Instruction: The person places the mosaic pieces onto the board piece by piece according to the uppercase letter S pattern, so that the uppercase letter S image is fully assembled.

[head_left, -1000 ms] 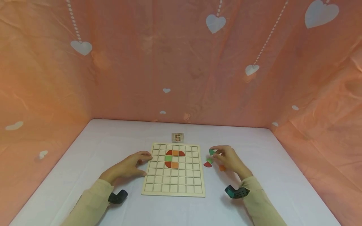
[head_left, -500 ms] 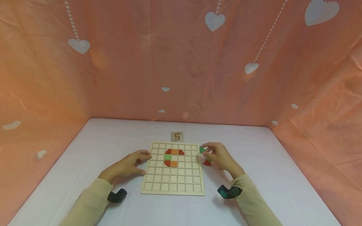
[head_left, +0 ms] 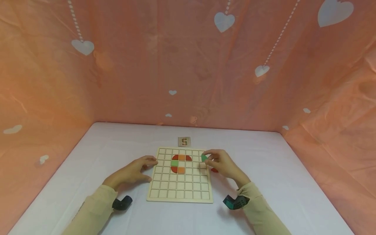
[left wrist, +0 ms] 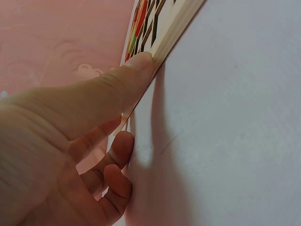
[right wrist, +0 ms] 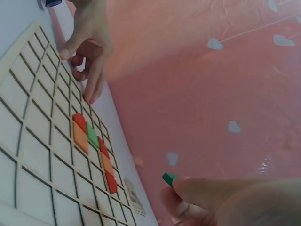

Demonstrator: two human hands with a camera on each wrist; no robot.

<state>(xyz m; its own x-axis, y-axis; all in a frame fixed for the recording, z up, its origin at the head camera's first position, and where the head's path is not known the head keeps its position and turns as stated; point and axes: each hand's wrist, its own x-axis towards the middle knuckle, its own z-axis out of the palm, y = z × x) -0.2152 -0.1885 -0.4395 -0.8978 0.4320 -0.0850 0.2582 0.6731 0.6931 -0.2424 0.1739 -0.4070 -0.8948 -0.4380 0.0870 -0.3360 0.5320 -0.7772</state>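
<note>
A pale wooden grid board (head_left: 180,195) lies flat on the table. Set in its cells are several flat pieces, among them a light green square (head_left: 174,163), an orange square (head_left: 181,170) and a red rounded piece (head_left: 188,158). My left hand (head_left: 133,171) touches the board's left edge, its thumb (left wrist: 138,63) on the rim and its lower fingers loosely bent, as the left wrist view shows. Thumb and finger of my right hand (head_left: 223,163) pinch a dark green piece (head_left: 204,158) above the board's upper right part. The right wrist view shows the green piece edge-on.
Behind the board lies a small pattern card (head_left: 184,141). A red piece (head_left: 214,170) on the table right of the board is partly hidden by my right hand. Orange cloth (head_left: 188,65) with printed hearts walls in the white table (head_left: 123,137) at back and sides.
My right hand has carried the dark green piece leftward, from beside the board to above its right part. The left hand stays at the board's edge.
</note>
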